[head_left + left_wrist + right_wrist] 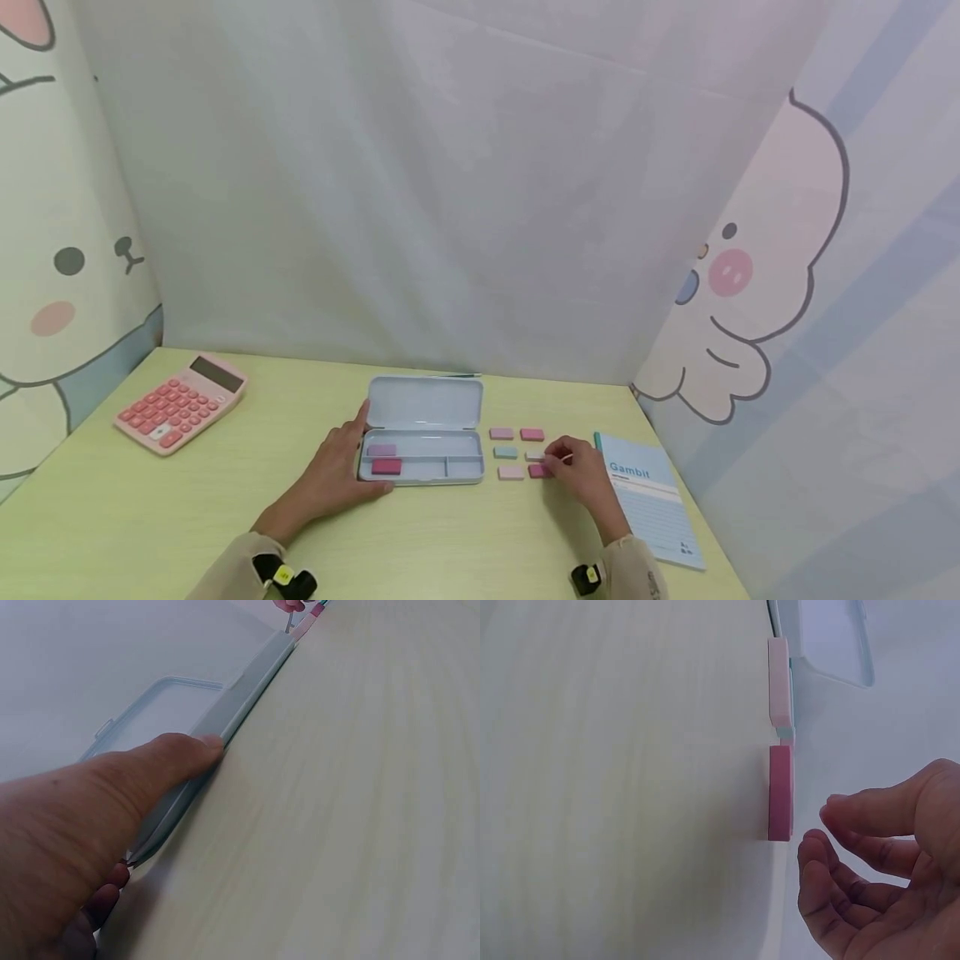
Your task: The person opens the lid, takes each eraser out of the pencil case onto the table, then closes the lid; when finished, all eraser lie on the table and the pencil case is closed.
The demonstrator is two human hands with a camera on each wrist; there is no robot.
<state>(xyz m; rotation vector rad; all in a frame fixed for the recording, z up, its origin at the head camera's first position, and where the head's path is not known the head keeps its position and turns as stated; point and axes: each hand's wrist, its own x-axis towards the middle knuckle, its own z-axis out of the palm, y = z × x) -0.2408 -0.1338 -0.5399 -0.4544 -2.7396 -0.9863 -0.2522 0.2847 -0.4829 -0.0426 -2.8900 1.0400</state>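
A pale blue pencil case (pixel 423 482) lies with its lid (pixel 425 402) raised. My left hand (pixel 337 473) holds its left end, the thumb (pixel 176 754) against the front wall and fingers along the side. Inside, a lilac block (pixel 382 450) like an eraser sits in the rear compartment, and a deep pink one (pixel 386 467) in the front left one. Right of the case, several similar blocks stand in two columns. My right hand (pixel 581 468) is at the right column, fingertips by a white block (pixel 534 456), near a deep pink block (pixel 781 793); its bent fingers show a gap from the thumb.
A pink calculator (pixel 180 404) lies at the back left of the table. To the right of my right hand is a blue notebook (pixel 652 500). A thin dark stick (pixel 457 375) lies behind the lid. Curtains border the table at the back and right.
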